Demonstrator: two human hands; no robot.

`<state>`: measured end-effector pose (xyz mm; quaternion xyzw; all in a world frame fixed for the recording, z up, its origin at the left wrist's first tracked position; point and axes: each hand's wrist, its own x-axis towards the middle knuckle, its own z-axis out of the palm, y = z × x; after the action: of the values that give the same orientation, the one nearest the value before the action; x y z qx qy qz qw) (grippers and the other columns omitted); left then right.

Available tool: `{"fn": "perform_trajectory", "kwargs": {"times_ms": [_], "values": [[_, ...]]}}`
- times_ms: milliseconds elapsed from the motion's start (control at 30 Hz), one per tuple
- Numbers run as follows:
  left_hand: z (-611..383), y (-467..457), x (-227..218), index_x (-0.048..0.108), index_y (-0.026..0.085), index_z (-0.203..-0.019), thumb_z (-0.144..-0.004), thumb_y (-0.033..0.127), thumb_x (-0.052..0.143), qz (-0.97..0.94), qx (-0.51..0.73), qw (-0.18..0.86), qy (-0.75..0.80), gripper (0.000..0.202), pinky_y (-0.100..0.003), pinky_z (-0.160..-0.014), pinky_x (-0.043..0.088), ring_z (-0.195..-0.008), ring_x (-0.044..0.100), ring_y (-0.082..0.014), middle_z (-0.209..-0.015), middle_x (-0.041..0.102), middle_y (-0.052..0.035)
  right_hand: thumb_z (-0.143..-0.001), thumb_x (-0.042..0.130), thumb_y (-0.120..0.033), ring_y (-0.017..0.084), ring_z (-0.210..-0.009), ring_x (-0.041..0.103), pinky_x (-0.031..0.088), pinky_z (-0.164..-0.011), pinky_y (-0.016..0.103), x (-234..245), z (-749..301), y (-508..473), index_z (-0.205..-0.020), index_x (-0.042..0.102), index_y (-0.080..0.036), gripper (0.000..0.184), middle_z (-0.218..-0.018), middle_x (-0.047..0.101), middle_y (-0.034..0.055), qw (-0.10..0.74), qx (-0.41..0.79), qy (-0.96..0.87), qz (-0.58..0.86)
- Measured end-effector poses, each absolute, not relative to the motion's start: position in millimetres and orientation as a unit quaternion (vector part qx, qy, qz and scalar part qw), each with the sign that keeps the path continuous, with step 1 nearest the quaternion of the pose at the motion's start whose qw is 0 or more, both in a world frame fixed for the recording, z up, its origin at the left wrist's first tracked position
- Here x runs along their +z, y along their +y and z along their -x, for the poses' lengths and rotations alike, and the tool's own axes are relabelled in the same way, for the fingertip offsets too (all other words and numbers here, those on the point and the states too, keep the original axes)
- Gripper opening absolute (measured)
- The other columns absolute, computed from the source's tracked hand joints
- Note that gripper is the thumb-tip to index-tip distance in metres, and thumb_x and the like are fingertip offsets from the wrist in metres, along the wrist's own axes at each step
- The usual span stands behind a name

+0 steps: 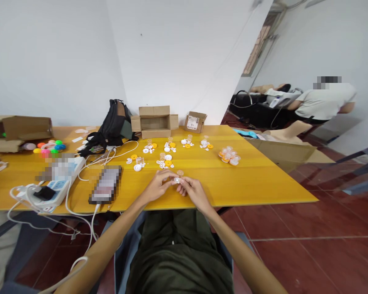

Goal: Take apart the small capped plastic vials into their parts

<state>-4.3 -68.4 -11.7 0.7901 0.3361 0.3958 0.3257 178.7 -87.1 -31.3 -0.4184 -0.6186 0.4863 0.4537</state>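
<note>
Close to the table's front edge, my left hand [160,185] and my right hand [192,191] meet around a small white disc with holes [177,180]. The fingertips of both hands pinch it from either side. Just beyond the fingers stands a clear plastic cup [180,173]. Farther back lie several small groups of parts: white round pieces [137,167], yellow rings [168,163], perforated white discs [162,165] and clear cups [189,137]. To the right sits a cluster of clear-topped pieces with orange bases [230,156].
Left of my hands are a phone [106,184], a white power strip [61,183] and loose white cables [69,196]. A black backpack [113,122], an open cardboard box [155,122] and a smaller box [195,122] line the back. A person [325,100] sits at the far right.
</note>
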Motion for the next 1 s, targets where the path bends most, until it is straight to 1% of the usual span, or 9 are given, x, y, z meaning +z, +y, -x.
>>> {"fn": "perform_trajectory", "kwargs": {"times_ms": [267,367,467,600,733,800,900,1000], "values": [[3,-68,-12,0.072,0.022,-0.099,-0.093,0.033,0.057,-0.794,0.397,0.304,0.345,0.02,-0.037,-0.097,0.044,-0.094,0.064,-0.0204,-0.1,0.074,-0.0055,-0.081,0.051,-0.078,0.012,-0.047,0.055,0.048,-0.049,0.025,-30,-178,-88,-0.064,0.058,-0.021,0.059,-0.056,0.062,0.001,0.456,0.481,-0.618,0.424],[3,-69,-12,0.072,0.023,-0.099,-0.094,0.031,0.055,-0.8,0.386,0.282,0.363,0.02,-0.037,-0.097,0.043,-0.096,0.063,-0.0208,-0.099,0.074,-0.0049,-0.081,0.052,-0.077,0.012,-0.048,0.055,0.049,-0.05,0.025,-30,-179,-88,-0.065,0.058,-0.021,0.058,-0.057,0.063,0.0012,0.458,0.479,-0.613,0.43],[3,-69,-11,0.072,0.024,-0.1,-0.094,0.029,0.054,-0.802,0.378,0.251,0.388,0.019,-0.037,-0.095,0.042,-0.096,0.063,-0.0213,-0.098,0.073,-0.0042,-0.08,0.055,-0.074,0.013,-0.05,0.056,0.05,-0.049,0.026,-31,-180,-89,-0.071,0.061,-0.021,0.054,-0.061,0.064,0.0016,0.459,0.479,-0.607,0.439],[3,-70,-10,0.071,0.024,-0.1,-0.094,0.024,0.054,-0.798,0.371,0.212,0.424,0.018,-0.037,-0.095,0.041,-0.099,0.061,-0.0218,-0.1,0.072,-0.0037,-0.082,0.059,-0.064,0.015,-0.055,0.057,0.048,-0.049,0.026,-30,-181,-91,-0.078,0.064,-0.022,0.043,-0.065,0.065,0.0011,0.461,0.445,-0.616,0.459],[2,-70,-10,0.071,0.024,-0.099,-0.094,0.02,0.054,-0.803,0.354,0.183,0.442,0.018,-0.036,-0.094,0.04,-0.098,0.059,-0.0219,-0.099,0.07,-0.0038,-0.085,0.061,-0.046,0.018,-0.068,0.062,0.051,-0.066,0.031,-26,-184,-93,-0.078,0.066,-0.024,0.024,-0.074,0.069,0.0013,0.446,0.343,-0.683,0.465],[1,-70,-9,0.07,0.024,-0.098,-0.094,0.019,0.054,-0.806,0.347,0.174,0.448,0.018,-0.036,-0.092,0.039,-0.098,0.058,-0.022,-0.098,0.069,-0.0039,-0.086,0.062,-0.037,0.019,-0.071,0.063,0.051,-0.071,0.032,-25,-188,-93,-0.079,0.067,-0.025,0.015,-0.076,0.069,0.0014,0.422,0.291,-0.716,0.473],[1,-70,-10,0.069,0.023,-0.098,-0.093,0.017,0.054,-0.806,0.338,0.16,0.46,0.017,-0.036,-0.091,0.039,-0.097,0.058,-0.0222,-0.097,0.069,-0.004,-0.085,0.062,-0.028,0.019,-0.071,0.062,0.049,-0.07,0.032,-27,-194,-91,-0.08,0.069,-0.025,0.009,-0.078,0.069,0.0021,0.379,0.232,-0.747,0.495],[1,-69,-11,0.069,0.023,-0.097,-0.093,0.016,0.054,-0.806,0.332,0.147,0.468,0.017,-0.036,-0.091,0.038,-0.096,0.058,-0.0223,-0.096,0.069,-0.0039,-0.084,0.063,-0.024,0.019,-0.072,0.063,0.049,-0.069,0.031,-30,-196,-90,-0.082,0.07,-0.025,0.007,-0.082,0.07,0.0029,0.354,0.202,-0.758,0.509]]}}
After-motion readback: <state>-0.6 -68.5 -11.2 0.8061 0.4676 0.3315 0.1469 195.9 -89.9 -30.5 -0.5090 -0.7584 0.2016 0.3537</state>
